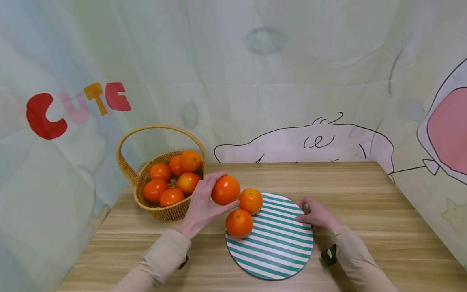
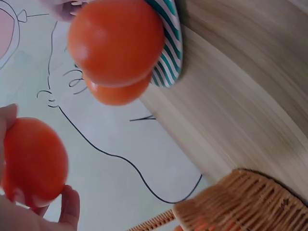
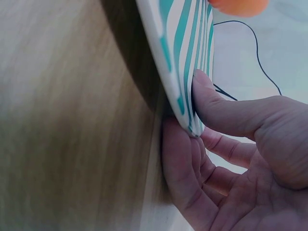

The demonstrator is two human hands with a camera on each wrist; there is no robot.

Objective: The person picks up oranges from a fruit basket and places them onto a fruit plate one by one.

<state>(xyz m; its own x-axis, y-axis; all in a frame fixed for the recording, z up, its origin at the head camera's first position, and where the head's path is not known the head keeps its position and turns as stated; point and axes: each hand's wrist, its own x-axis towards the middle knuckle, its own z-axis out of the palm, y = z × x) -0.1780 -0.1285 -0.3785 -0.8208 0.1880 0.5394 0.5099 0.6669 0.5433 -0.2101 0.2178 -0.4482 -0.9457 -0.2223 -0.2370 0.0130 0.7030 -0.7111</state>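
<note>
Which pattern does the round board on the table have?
Green and white stripes on the round board; best in the head view.

We hold one glossy orange fruit [image 1: 226,190] aloft. Just right, two oranges [image 1: 239,224] sit on the round, green-striped board [image 1: 277,252], whose right edge we pinch.

Right wrist view crops striped board [image 3: 185,53]

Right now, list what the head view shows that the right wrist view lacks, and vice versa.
Only the head view shows the wicker basket, the fruit in it and the left hand holding another fruit.

Only the right wrist view shows the right hand from its palm side, fingers under the striped board.

Both share that hand, the board, the wooden table and some orange fruit.
</note>
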